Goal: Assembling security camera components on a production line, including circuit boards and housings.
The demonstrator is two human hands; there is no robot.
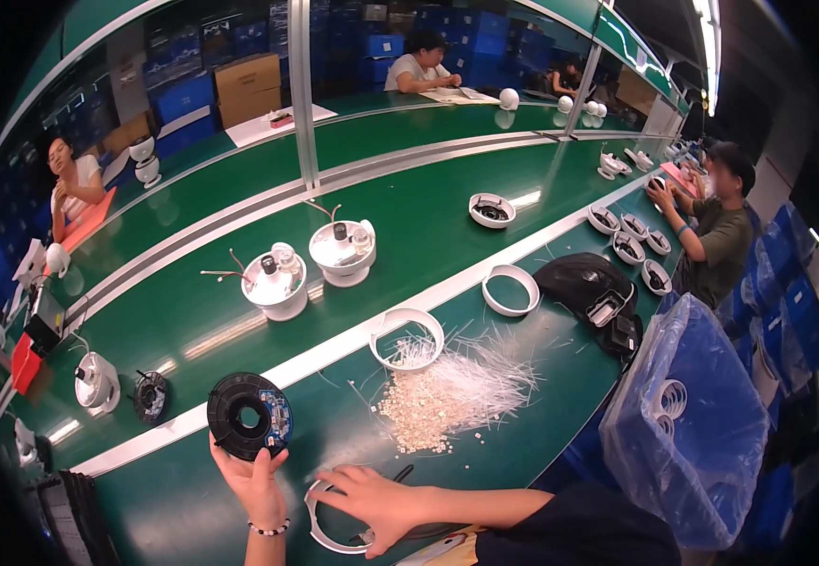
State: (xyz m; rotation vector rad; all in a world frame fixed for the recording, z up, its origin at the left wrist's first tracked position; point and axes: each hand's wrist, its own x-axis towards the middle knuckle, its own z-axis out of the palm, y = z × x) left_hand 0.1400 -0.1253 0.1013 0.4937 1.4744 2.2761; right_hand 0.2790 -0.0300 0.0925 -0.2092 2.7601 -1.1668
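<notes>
My left hand (pixel 257 486), wearing a beaded bracelet, holds up a black round disc (pixel 230 441) by its lower edge. This disc has a hole in its middle and a blue circuit board (pixel 278 421) along its right side. Close to the bench's near edge, my right hand (pixel 376 500) spans a white plastic ring (pixel 319 526), fingers on its far-left rim and thumb near the lower rim. Behind that hand pokes out the tip of a thin black stick-like thing (pixel 404 473); the rest is hidden. My right palm also covers part of the ring.
Ahead lie a heap of small cream pieces (pixel 419 410), loose clear strips (pixel 494 373) and white rings (pixel 511 290). White round housings (pixel 275 283) with wires stand on the green belt. A black bag (pixel 584 283), a blue-lined bin (pixel 702 424) and a co-worker (pixel 726 222) are at right.
</notes>
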